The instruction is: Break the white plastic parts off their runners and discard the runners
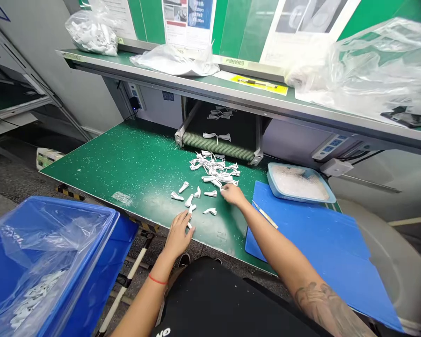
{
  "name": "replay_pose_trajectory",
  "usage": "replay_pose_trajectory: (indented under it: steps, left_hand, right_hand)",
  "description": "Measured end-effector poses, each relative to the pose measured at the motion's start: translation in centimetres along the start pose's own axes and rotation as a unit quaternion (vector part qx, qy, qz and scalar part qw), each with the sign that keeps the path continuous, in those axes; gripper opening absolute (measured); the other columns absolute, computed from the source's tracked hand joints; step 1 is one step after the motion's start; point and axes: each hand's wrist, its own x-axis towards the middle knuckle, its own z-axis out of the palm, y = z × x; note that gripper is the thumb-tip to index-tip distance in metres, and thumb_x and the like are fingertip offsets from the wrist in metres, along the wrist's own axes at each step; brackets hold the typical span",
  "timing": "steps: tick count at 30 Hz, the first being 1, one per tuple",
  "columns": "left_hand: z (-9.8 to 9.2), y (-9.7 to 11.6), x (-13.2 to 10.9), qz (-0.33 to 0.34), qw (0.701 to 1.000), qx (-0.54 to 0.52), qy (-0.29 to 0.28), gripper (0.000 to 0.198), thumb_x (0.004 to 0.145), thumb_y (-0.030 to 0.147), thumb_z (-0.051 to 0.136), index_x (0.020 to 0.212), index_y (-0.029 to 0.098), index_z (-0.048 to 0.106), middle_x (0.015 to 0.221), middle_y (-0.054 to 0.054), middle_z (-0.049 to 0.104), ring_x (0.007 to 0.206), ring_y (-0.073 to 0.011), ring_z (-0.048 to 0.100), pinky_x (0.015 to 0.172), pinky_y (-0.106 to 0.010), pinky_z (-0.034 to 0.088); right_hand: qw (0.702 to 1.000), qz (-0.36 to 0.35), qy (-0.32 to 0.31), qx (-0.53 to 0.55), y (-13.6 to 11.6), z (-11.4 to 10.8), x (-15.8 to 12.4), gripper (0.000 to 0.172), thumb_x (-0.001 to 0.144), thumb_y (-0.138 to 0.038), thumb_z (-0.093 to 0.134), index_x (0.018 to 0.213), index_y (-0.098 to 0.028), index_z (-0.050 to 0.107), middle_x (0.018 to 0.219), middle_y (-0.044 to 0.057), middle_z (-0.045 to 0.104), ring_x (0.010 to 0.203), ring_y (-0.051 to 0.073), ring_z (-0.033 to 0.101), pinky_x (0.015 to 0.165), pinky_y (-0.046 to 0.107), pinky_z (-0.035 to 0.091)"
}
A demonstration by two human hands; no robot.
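Small white plastic parts lie on the green tabletop, several joined by thin stems in a pile (215, 168). My right hand (233, 194) is closed in a pinch at the pile's near edge, on a white plastic part partly hidden by the fingers. Near the table's front edge, my left hand (179, 231) curls over a white plastic part (189, 225) that shows between thumb and forefinger. Several loose single parts lie between the hands, among them one white part (210, 193) beside my right hand and another (209, 211) lower down.
A conveyor belt (221, 126) behind the pile carries more joined parts. To the right are a blue mat (301, 234), a thin pointed tool (265, 215) and a light-blue tray (300, 182). A plastic-lined blue bin (114, 217) stands at left. A shelf (210, 84) overhangs the back.
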Motion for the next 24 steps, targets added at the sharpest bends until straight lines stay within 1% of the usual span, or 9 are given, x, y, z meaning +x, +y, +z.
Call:
replay_pose_trajectory:
  steps: [4, 7, 9, 11, 13, 17, 21, 22, 24]
  left_hand:
    - [1.2, 1.1, 1.9, -0.001, 1.000, 0.015, 0.014, 0.042, 0.093, 0.030, 0.045, 0.134, 0.020, 0.046, 0.145, -0.010, 0.041, 0.133, -0.0280, 0.036, 0.109, -0.049, 0.035]
    - [1.9, 2.4, 3.5, 0.005, 1.000, -0.001, 0.028, 0.040, 0.092, 0.029, 0.048, 0.130, 0.019, 0.049, 0.143, -0.012, 0.042, 0.132, -0.0292, 0.037, 0.108, -0.051, 0.036]
    - [1.5, 3.1, 4.3, 0.023, 0.997, -0.012, 0.069, 0.040, 0.092, 0.031, 0.048, 0.130, 0.018, 0.048, 0.141, -0.013, 0.044, 0.131, -0.0284, 0.038, 0.108, -0.051, 0.037]
    - [0.3, 3.4, 5.2, 0.057, 0.991, -0.017, 0.123, 0.043, 0.092, 0.033, 0.050, 0.131, 0.018, 0.045, 0.140, -0.013, 0.045, 0.130, -0.0270, 0.038, 0.109, -0.049, 0.036]
    - [-1.2, 3.2, 6.4, 0.102, 0.985, -0.011, 0.141, 0.046, 0.089, 0.033, 0.056, 0.131, 0.019, 0.044, 0.138, -0.012, 0.046, 0.129, -0.0266, 0.038, 0.110, -0.047, 0.034]
    - [-4.3, 1.8, 9.1, 0.187, 0.980, -0.004, 0.066, 0.049, 0.088, 0.035, 0.058, 0.131, 0.019, 0.043, 0.134, -0.012, 0.049, 0.125, -0.0263, 0.042, 0.108, -0.046, 0.036]
    - [-6.6, 0.0, 10.1, 0.239, 0.969, -0.030, 0.063, 0.039, 0.090, 0.036, 0.055, 0.123, 0.018, 0.048, 0.130, -0.014, 0.050, 0.123, -0.0263, 0.043, 0.105, -0.046, 0.038]
    - [-7.1, -0.4, 10.1, 0.262, 0.963, -0.035, 0.048, 0.038, 0.090, 0.036, 0.055, 0.123, 0.017, 0.048, 0.130, -0.014, 0.050, 0.122, -0.0264, 0.044, 0.104, -0.045, 0.039]
    - [-8.0, -1.3, 10.3, 0.307, 0.951, -0.036, -0.026, 0.029, 0.093, 0.030, 0.049, 0.119, 0.018, 0.052, 0.121, -0.011, 0.057, 0.112, -0.0243, 0.050, 0.097, -0.041, 0.043]
  right_hand:
    - [0.978, 0.014, -0.092, 0.186, 0.3, -3.9, 0.3, 0.024, 0.075, -0.030, 0.046, 0.090, -0.015, 0.058, 0.069, 0.002, 0.053, 0.052, 0.010, 0.046, 0.044, 0.021, 0.030]
    - [0.933, 0.027, -0.181, 0.309, 1.7, -5.4, 0.1, 0.027, 0.071, -0.029, 0.046, 0.092, -0.014, 0.054, 0.063, -0.002, 0.044, 0.045, 0.006, 0.036, 0.038, 0.017, 0.021]
    - [0.900, 0.036, -0.232, 0.367, 2.9, -5.4, -0.4, 0.028, 0.068, -0.029, 0.048, 0.092, -0.014, 0.051, 0.061, -0.003, 0.041, 0.043, 0.005, 0.031, 0.036, 0.016, 0.017]
    - [0.868, 0.047, -0.281, 0.407, 3.8, -4.9, -1.0, 0.028, 0.067, -0.027, 0.051, 0.092, -0.014, 0.051, 0.060, -0.003, 0.042, 0.042, 0.005, 0.029, 0.035, 0.015, 0.015]
    - [0.838, 0.054, -0.321, 0.438, 4.0, -4.1, -1.5, 0.028, 0.067, -0.024, 0.052, 0.092, -0.013, 0.051, 0.060, -0.003, 0.043, 0.042, 0.004, 0.028, 0.034, 0.013, 0.014]
    - [0.795, 0.055, -0.357, 0.488, 2.7, -2.1, -2.3, 0.022, 0.067, -0.022, 0.049, 0.089, -0.015, 0.050, 0.055, -0.005, 0.039, 0.040, 0.005, 0.023, 0.032, 0.011, 0.014]
    - [0.776, 0.065, -0.369, 0.507, 1.1, 0.6, -3.6, 0.022, 0.066, -0.024, 0.048, 0.086, -0.015, 0.050, 0.052, -0.006, 0.038, 0.038, 0.005, 0.021, 0.030, 0.011, 0.013]
    - [0.775, 0.070, -0.370, 0.508, 0.9, 1.4, -4.0, 0.022, 0.066, -0.024, 0.048, 0.086, -0.014, 0.051, 0.052, -0.005, 0.040, 0.037, 0.005, 0.022, 0.030, 0.012, 0.013]
    - [0.772, 0.083, -0.367, 0.512, 0.3, 2.8, -5.0, 0.023, 0.068, -0.026, 0.049, 0.087, -0.013, 0.053, 0.053, -0.004, 0.045, 0.036, 0.005, 0.027, 0.029, 0.014, 0.016]
